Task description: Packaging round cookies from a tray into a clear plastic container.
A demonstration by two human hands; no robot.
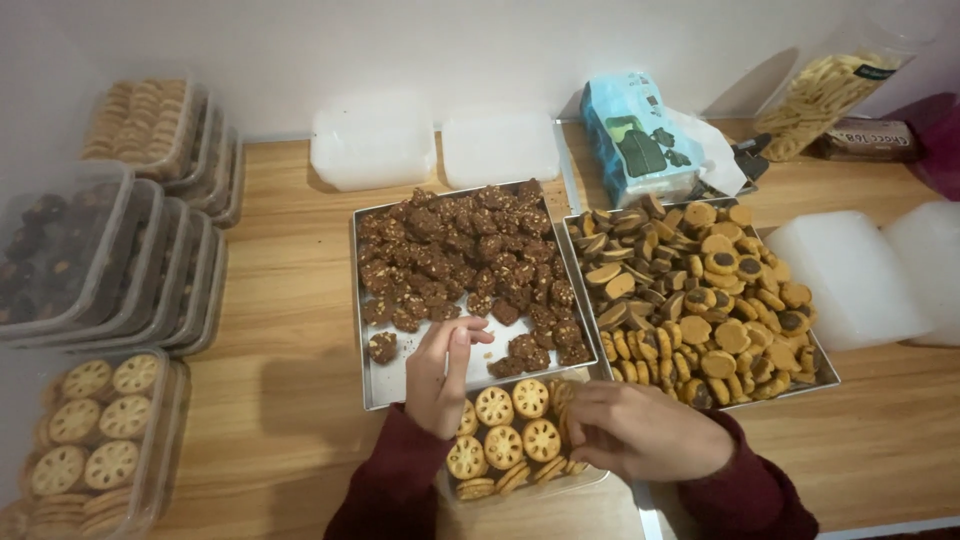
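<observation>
Left hand point(440, 375) sits over the near edge of the brown-cookie tray point(385, 385), fingers curled and pointing away from the body, tips close together just above the tray's bare strip. Can't tell if it's pinching a cookie; nothing visible between the fingers. Nearest piece is a lone brown cookie point(382, 346), just to its left, apart from the main heap further back.

Right hand point(640, 430) is loosely cupped, knuckles up, resting on the right end of the clear box point(520, 485) of round lattice cookies point(518, 425). Fingers touch the cookies at that end; grip hidden under the hand, so can't tell if it holds one.

Key relation: box lies directly in front of the body, between both hands, long axis left-right, touching the near rim of the brown-cookie tray. Right hand is on it; left hand is beside and just behind it.

Mixed-cookie tray point(825, 375) sits right of the brown one, edges touching. Filled boxes point(110, 250) stacked at bench point(280, 400) left.
</observation>
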